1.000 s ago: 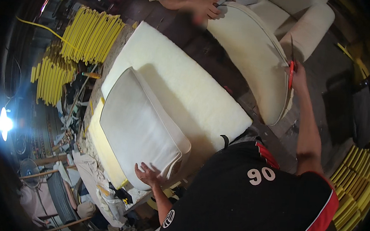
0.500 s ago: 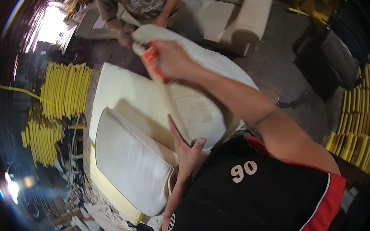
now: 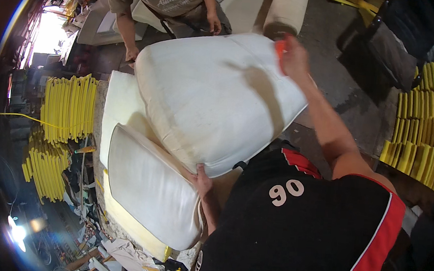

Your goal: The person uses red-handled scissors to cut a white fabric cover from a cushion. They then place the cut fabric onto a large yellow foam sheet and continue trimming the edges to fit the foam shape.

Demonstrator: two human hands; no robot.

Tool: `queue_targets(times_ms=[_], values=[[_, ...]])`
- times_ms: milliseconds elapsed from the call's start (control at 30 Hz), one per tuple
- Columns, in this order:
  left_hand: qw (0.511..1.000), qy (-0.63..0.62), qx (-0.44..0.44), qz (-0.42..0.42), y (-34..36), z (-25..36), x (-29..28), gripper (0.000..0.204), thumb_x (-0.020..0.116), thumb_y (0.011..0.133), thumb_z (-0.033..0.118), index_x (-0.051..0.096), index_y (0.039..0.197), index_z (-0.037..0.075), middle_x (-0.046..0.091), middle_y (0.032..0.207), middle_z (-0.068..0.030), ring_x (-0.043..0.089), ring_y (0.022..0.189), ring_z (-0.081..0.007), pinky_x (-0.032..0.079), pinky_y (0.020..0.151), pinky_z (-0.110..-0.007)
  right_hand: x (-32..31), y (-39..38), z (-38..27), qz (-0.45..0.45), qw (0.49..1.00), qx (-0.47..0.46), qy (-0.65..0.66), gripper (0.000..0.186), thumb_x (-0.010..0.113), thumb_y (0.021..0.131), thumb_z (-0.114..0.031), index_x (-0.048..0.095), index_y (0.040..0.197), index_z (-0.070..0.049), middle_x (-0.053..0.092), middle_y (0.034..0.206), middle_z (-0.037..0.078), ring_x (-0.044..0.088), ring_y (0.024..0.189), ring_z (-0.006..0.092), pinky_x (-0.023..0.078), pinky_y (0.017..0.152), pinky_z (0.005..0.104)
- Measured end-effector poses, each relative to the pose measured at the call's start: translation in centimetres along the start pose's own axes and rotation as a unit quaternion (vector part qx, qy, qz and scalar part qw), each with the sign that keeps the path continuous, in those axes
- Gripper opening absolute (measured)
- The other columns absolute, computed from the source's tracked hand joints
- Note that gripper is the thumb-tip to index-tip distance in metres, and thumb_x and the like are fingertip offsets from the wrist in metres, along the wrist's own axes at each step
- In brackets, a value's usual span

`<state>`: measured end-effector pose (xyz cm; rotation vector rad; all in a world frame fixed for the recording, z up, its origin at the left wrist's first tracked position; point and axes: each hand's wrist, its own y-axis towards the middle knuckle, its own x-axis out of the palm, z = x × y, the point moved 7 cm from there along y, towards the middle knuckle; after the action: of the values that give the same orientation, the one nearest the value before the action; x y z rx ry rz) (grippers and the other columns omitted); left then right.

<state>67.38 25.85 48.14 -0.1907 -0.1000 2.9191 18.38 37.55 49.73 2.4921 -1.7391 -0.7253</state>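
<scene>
A large white padded cushion (image 3: 205, 94) lies tilted across the work table, with a seam along its near edge. My left hand (image 3: 202, 181) grips its near lower corner, thumb on top and fingers hidden underneath. My right hand (image 3: 295, 60), blurred, is closed round a red-orange hand tool (image 3: 281, 54) over the cushion's far right side; the tool's kind cannot be made out. Its shadow falls on the cushion. Left of my left hand, a second white cushion (image 3: 153, 186) leans on a pale foam sheet (image 3: 121, 98).
Across from me stands another person (image 3: 171, 1), one hand (image 3: 132, 54) beside the cushion's far left corner. Yellow strips are stacked at left (image 3: 68, 107) and right (image 3: 418, 134). A pale sofa (image 3: 243, 9) is behind, and a dark chair (image 3: 379, 51) stands far right.
The large cushion has turned over, its broad white face now upward. My right hand moved right with the red-orange tool. My left hand shifted slightly down and left to the cushion's corner.
</scene>
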Motion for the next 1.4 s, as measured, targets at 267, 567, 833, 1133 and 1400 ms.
queue_targets(times_ms=[267,567,833,1133,1400], values=[[0.980,0.193,0.033,-0.034,2.4,-3.3,-2.8,0.058,0.047,0.101,0.017,0.026,0.149,-0.006,0.036,0.150,-0.0208,0.039,0.134,-0.0287,0.026,0.113,-0.037,-9.9,-11.1,32.7,0.036,0.799,0.559,0.219,0.070,0.065,0.087,-0.058,0.059,0.129,-0.002,0.068,0.115,0.010,0.064,0.105,0.0219,0.049,0.090,0.0333],[0.990,-0.002,-0.027,0.137,12.6,-2.2,-6.6,0.059,0.045,0.104,0.033,0.029,0.150,0.001,0.035,0.153,-0.0170,0.038,0.136,-0.0291,0.032,0.113,-0.041,-8.5,-7.5,9.3,-0.045,0.861,0.373,0.343,0.038,0.068,0.093,-0.037,0.061,0.112,-0.004,0.064,0.095,0.003,0.060,0.085,0.0128,0.050,0.073,0.0294],[0.938,0.312,-0.003,0.153,18.9,-3.6,-8.8,0.048,0.044,0.102,0.028,0.042,0.144,0.006,0.048,0.143,-0.0160,0.049,0.127,-0.0302,0.041,0.105,-0.039,-5.1,-4.7,-4.5,-0.109,0.880,0.220,0.407,0.027,0.077,0.087,-0.020,0.057,0.095,-0.005,0.056,0.086,-0.001,0.053,0.077,0.0077,0.047,0.070,0.0231],[0.953,0.208,0.218,-0.027,11.9,12.7,6.4,0.040,0.054,0.097,0.010,0.052,0.137,0.003,0.046,0.146,-0.0211,0.051,0.129,-0.0349,0.041,0.105,-0.040,-4.1,-2.9,-12.4,-0.128,0.932,0.107,0.320,0.030,0.080,0.085,-0.016,0.053,0.087,-0.005,0.047,0.081,-0.005,0.043,0.075,0.0049,0.040,0.066,0.0207],[0.797,0.252,0.484,-0.259,6.6,30.2,24.2,0.034,0.055,0.093,0.009,0.064,0.126,0.006,0.056,0.135,-0.0187,0.055,0.121,-0.0399,0.043,0.103,-0.044,-4.1,-4.6,-14.2,-0.115,0.936,0.049,0.329,0.031,0.082,0.083,-0.016,0.054,0.090,-0.004,0.045,0.080,-0.006,0.041,0.076,0.0041,0.039,0.064,0.0202]])
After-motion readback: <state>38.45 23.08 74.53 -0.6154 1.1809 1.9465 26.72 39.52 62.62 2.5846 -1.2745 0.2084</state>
